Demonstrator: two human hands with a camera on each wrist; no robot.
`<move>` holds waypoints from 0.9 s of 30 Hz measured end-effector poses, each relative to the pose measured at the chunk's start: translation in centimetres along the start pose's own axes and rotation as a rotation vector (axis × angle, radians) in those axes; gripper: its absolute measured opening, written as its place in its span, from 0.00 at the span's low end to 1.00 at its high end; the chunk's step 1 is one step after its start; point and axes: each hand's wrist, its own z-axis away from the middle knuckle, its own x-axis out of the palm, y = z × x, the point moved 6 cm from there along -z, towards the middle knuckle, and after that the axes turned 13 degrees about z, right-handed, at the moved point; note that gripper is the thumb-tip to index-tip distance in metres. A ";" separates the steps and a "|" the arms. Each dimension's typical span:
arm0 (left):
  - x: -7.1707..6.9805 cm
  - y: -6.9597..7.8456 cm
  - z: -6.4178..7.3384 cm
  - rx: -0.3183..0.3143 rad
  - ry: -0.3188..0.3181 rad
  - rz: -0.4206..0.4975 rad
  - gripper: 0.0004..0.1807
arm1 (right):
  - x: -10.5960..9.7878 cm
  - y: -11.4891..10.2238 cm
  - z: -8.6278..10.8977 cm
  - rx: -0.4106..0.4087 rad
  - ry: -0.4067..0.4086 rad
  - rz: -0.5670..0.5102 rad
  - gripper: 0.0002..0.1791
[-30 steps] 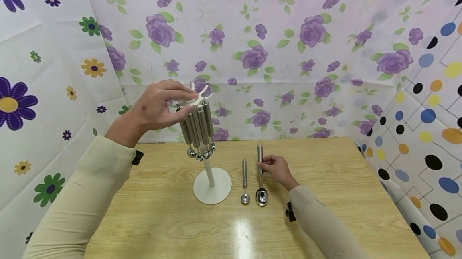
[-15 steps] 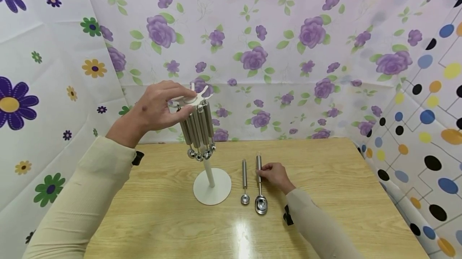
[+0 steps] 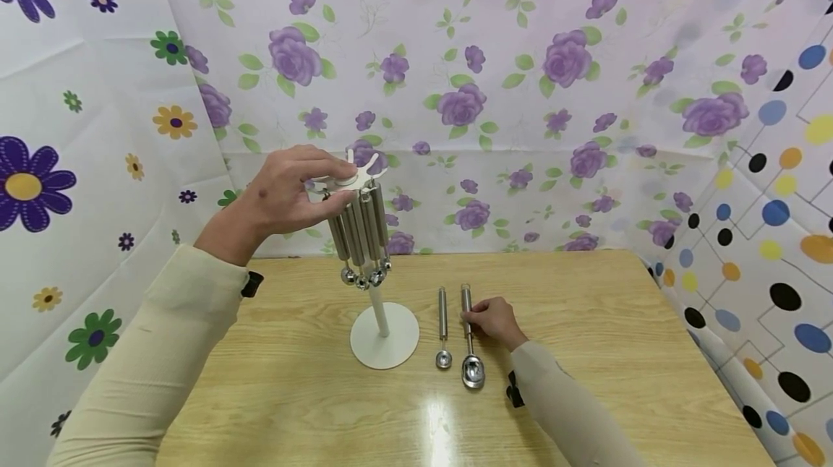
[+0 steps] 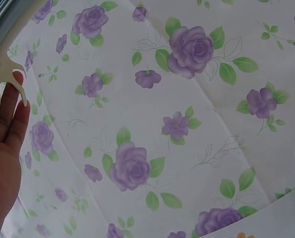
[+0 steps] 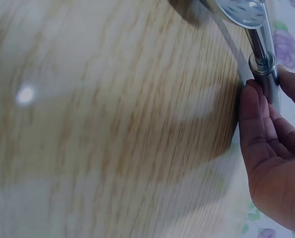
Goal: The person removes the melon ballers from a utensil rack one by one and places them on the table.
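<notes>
My left hand [image 3: 286,189] holds the hooked top of a white rotating utensil stand [image 3: 395,345], thumb in front and fingers over the hub. Steel-handled utensils [image 3: 356,232] with small rounded heads hang from its hooks. The left wrist view shows the fingertips by the white hooks [image 4: 6,74]. On the table, my right hand [image 3: 497,320] pinches the handle of a steel scoop [image 3: 473,371] with an oval bowl. Its bowl end points toward me. The right wrist view shows the thumb and fingers on either side of the handle [image 5: 267,79]. A smaller melon baller [image 3: 443,322] lies left of it.
The wooden table [image 3: 553,409] ends at a flower-printed cloth [image 3: 520,91] behind. A dotted cloth [image 3: 781,236] hangs at the right and another flowered cloth [image 3: 110,221] at the left. The hanging utensils end above the stand's round base.
My right hand has drawn the scoop along the table toward me, and its handle now tilts slightly left. My left hand stays on the stand's top.
</notes>
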 end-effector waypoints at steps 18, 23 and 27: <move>-0.1 0.0 0.0 -0.030 -0.019 0.011 0.21 | 0.3 0.1 -0.3 0.021 -0.007 0.011 0.15; 0.0 0.0 0.0 -0.039 -0.031 0.010 0.18 | -0.8 -0.3 0.1 -0.012 -0.010 0.011 0.19; -0.1 0.0 -0.1 -0.047 -0.047 0.004 0.18 | -2.5 -1.3 0.0 -0.060 -0.004 0.029 0.24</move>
